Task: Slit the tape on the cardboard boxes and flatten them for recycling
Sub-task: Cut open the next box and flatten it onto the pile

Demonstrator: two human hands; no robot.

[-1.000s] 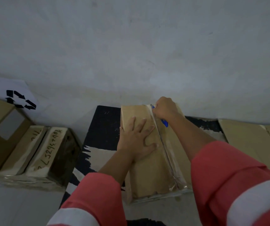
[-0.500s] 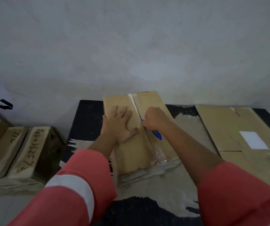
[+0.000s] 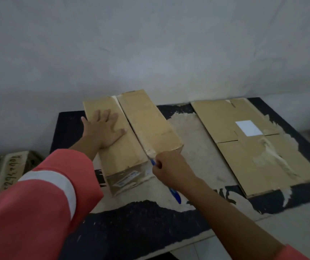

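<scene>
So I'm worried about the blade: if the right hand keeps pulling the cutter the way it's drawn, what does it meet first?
Probably nothing solid: the right hand with the blue cutter heads toward the person over bare table.

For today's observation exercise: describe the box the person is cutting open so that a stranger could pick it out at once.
Start at the black worktable against the grey wall. The box being cut stands near its back left, with the left hand flat on top and the right hand holding a blue cutter at its near end. Unlike the flattened cardboard to its right, it is still box-shaped.
</scene>
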